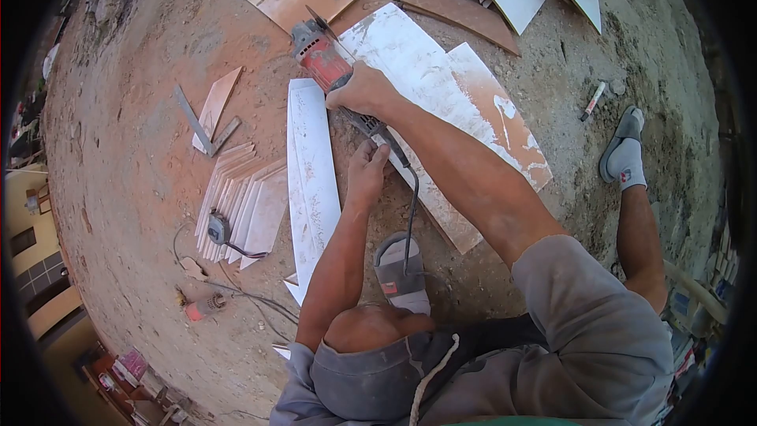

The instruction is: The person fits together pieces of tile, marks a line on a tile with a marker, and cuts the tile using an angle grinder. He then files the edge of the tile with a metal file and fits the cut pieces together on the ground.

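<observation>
The right hand [364, 91] wraps its fingers around the red grinder [322, 59]. The left hand [367, 164] grips its back handle. The big tile [430, 87] lies under them, not cut through yet. Cut strips [243, 203] lie left of the fingers.

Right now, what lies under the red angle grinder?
Under the red angle grinder lies a large white dust-stained tile on bare dirt ground. The disc's contact spot is hidden by the tool.

We grip the red angle grinder [322, 59] with our right hand [364, 91] on its body and our left hand [367, 170] on its rear handle, a large white tile [441, 102] at three o'clock.
</observation>
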The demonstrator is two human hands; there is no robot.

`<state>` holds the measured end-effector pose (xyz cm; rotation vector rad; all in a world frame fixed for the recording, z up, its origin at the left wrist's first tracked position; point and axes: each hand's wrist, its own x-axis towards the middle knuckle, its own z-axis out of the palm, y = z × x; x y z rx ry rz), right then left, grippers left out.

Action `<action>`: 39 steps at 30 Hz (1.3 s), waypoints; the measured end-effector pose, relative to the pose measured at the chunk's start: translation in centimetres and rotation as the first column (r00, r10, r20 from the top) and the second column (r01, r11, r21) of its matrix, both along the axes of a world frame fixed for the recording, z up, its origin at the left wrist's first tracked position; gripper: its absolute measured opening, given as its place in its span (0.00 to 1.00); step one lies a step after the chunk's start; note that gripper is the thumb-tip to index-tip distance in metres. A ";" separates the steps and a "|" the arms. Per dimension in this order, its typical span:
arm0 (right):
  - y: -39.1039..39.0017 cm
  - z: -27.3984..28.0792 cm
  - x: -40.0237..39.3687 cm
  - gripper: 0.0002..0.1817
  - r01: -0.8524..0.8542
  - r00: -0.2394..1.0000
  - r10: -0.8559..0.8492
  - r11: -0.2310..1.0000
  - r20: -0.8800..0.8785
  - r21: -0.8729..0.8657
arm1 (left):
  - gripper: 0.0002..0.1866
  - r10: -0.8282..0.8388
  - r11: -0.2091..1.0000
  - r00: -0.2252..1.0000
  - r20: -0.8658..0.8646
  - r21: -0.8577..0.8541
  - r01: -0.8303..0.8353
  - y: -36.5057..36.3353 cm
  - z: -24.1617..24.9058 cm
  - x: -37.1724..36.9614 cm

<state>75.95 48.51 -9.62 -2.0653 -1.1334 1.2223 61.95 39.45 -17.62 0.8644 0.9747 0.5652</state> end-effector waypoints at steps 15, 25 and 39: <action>0.3 -0.3 0.1 0.47 0.006 1.000 -0.006 1.000 -0.014 -0.004 | 0.11 -0.013 0.999 1.000 -0.011 0.039 0.013 0.0 0.0 0.0; 0.4 -0.3 0.2 0.48 0.008 1.000 -0.008 1.000 -0.021 -0.006 | 0.13 -0.059 0.998 0.998 -0.012 -0.018 0.059 0.2 -1.4 -0.7; 0.9 -0.1 0.6 0.51 -0.016 0.999 0.014 0.999 -0.053 -0.052 | 0.08 0.013 1.000 1.000 -0.015 -0.026 -0.014 -0.1 1.7 0.5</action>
